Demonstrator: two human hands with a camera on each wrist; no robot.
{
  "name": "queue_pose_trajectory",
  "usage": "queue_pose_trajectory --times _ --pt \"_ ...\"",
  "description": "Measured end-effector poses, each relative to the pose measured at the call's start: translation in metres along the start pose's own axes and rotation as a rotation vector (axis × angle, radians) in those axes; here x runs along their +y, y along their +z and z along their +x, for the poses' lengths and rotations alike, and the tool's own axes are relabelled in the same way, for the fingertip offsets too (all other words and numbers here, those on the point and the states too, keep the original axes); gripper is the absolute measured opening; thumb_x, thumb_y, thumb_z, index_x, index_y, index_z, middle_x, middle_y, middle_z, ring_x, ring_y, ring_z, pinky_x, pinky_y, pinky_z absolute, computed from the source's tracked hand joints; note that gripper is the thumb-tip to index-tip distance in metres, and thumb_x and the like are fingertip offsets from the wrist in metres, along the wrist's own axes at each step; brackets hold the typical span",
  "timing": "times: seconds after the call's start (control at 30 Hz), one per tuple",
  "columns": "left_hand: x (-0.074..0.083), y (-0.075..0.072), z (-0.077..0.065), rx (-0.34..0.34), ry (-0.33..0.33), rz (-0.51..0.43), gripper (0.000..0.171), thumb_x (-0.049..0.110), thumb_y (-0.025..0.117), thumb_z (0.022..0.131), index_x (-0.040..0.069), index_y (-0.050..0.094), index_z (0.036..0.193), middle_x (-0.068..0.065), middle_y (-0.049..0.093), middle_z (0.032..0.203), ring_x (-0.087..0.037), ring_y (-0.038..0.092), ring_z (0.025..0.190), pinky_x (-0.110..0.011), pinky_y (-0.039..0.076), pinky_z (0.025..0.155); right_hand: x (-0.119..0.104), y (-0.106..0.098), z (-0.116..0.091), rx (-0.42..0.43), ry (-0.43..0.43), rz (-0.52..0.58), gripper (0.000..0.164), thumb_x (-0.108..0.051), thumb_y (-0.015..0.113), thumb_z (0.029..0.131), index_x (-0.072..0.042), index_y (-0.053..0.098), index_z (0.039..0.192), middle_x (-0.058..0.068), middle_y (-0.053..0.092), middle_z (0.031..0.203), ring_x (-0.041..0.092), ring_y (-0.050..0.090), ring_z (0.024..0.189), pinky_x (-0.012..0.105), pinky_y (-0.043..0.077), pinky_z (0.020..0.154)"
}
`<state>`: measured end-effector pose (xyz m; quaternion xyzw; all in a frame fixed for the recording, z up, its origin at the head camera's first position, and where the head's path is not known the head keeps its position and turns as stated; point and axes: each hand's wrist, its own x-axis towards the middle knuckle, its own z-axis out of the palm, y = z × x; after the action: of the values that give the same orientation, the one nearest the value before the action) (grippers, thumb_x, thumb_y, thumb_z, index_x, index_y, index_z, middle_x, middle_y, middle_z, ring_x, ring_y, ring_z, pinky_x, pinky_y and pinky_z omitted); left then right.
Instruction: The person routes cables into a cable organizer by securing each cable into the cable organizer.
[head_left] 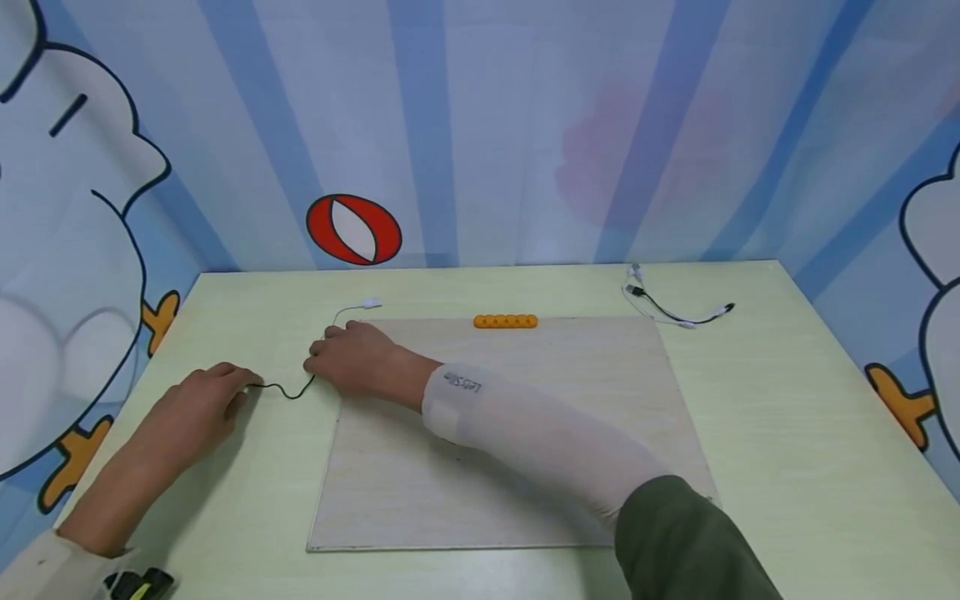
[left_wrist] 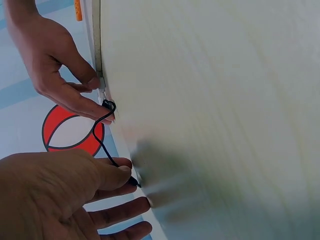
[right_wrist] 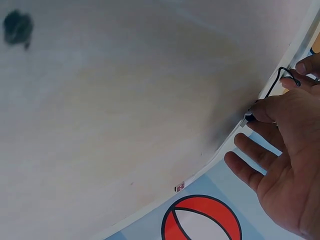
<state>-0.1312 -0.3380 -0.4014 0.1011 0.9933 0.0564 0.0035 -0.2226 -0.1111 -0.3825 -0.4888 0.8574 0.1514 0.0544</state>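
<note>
A short black cable (head_left: 288, 393) runs in a loose wave between both hands, at the left side of the board. My left hand (head_left: 198, 417) pinches one end between thumb and index finger; in the left wrist view its other fingers spread out. The cable's other end is pinched by my right hand (head_left: 356, 358), which reaches across over the board's left back corner. A dark connector with a pale tip (right_wrist: 248, 118) shows at those fingertips in the right wrist view. Just behind the right hand lies a white cable with a USB plug (head_left: 371, 303), partly hidden by the hand.
A pale wooden board (head_left: 517, 492) lies on the light table (head_left: 795, 433). An orange notched strip (head_left: 506, 322) rests at its back edge. At the back right, a black cable (head_left: 678, 319) lies with white cables (head_left: 632, 283). A printed curtain (head_left: 510, 133) stands behind.
</note>
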Motion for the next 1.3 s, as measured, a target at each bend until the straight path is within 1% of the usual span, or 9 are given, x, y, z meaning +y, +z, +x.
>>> queue_pose_trajectory --times 0.23,0.4,0.57,0.7,0.83,0.93,1.1,1.2,1.3 --pt "-0.003 0.002 -0.001 0.042 0.006 -0.022 0.019 -0.006 0.069 0.104 -0.006 0.077 0.121 -0.031 0.077 0.118 -0.054 0.075 0.107 -0.066 0.062 0.087 0.001 0.004 0.005 0.064 -0.023 -0.071 0.036 -0.017 0.059 0.117 -0.033 0.071 0.147 -0.012 0.074 0.144 0.012 0.065 0.130 0.028 0.053 0.108" --pt "-0.002 0.002 -0.001 0.047 -0.006 -0.035 0.017 -0.006 0.070 0.104 -0.006 0.078 0.119 -0.030 0.077 0.119 -0.054 0.075 0.110 -0.066 0.061 0.090 -0.001 0.007 0.008 0.086 -0.013 -0.084 0.033 -0.016 0.063 0.116 -0.033 0.073 0.143 -0.012 0.077 0.137 0.011 0.066 0.125 0.026 0.055 0.105" --pt "-0.001 0.000 -0.001 0.022 -0.024 -0.029 0.015 -0.005 0.071 0.104 -0.008 0.077 0.117 -0.029 0.078 0.115 -0.052 0.076 0.107 -0.066 0.062 0.091 -0.003 0.007 0.010 0.097 -0.006 -0.086 0.033 -0.017 0.067 0.115 -0.030 0.073 0.143 -0.011 0.078 0.136 0.010 0.067 0.124 0.025 0.057 0.104" --pt "-0.002 -0.003 0.000 -0.011 -0.038 -0.015 0.010 -0.004 0.072 0.104 -0.006 0.075 0.114 -0.025 0.079 0.105 -0.044 0.076 0.095 -0.062 0.062 0.085 -0.004 0.007 0.010 0.095 -0.003 -0.083 0.034 -0.016 0.066 0.115 -0.029 0.071 0.145 -0.010 0.077 0.138 0.010 0.067 0.125 0.024 0.058 0.104" --pt "-0.003 -0.005 -0.002 -0.022 -0.046 0.009 0.010 -0.002 0.073 0.104 -0.005 0.075 0.114 -0.022 0.080 0.100 -0.039 0.074 0.086 -0.059 0.062 0.079 -0.004 0.006 0.011 0.098 -0.007 -0.078 0.034 -0.016 0.066 0.115 -0.029 0.070 0.146 -0.010 0.075 0.140 0.011 0.066 0.127 0.023 0.057 0.104" --pt "-0.004 -0.005 -0.005 -0.018 -0.047 0.011 0.012 -0.002 0.074 0.104 -0.006 0.075 0.115 -0.023 0.080 0.101 -0.039 0.075 0.085 -0.059 0.062 0.078 -0.003 0.007 0.011 0.105 -0.009 -0.080 0.034 -0.017 0.065 0.115 -0.030 0.070 0.147 -0.009 0.074 0.142 0.011 0.065 0.128 0.023 0.057 0.105" --pt "-0.004 -0.005 -0.007 -0.026 -0.073 0.004 0.015 -0.002 0.073 0.104 -0.007 0.075 0.118 -0.023 0.079 0.102 -0.039 0.075 0.089 -0.060 0.063 0.082 0.003 0.007 0.010 0.133 -0.009 -0.079 0.034 -0.019 0.065 0.116 -0.031 0.071 0.147 -0.008 0.071 0.145 0.012 0.064 0.130 0.024 0.057 0.104" --pt "-0.003 -0.006 -0.009 -0.024 -0.084 -0.007 0.017 -0.003 0.073 0.104 -0.008 0.074 0.120 -0.022 0.076 0.100 -0.037 0.074 0.088 -0.059 0.063 0.082 0.009 0.006 0.009 0.160 -0.009 -0.045 0.032 -0.022 0.065 0.116 -0.030 0.072 0.147 -0.006 0.070 0.144 0.012 0.063 0.130 0.024 0.057 0.104" --pt "-0.002 -0.008 -0.010 -0.011 -0.069 -0.028 0.017 -0.005 0.073 0.104 -0.009 0.074 0.120 -0.021 0.074 0.099 -0.036 0.073 0.087 -0.059 0.063 0.082 0.015 0.004 0.005 0.180 -0.016 0.018 0.031 -0.025 0.066 0.116 -0.026 0.073 0.147 -0.003 0.069 0.142 0.013 0.063 0.130 0.024 0.058 0.104"
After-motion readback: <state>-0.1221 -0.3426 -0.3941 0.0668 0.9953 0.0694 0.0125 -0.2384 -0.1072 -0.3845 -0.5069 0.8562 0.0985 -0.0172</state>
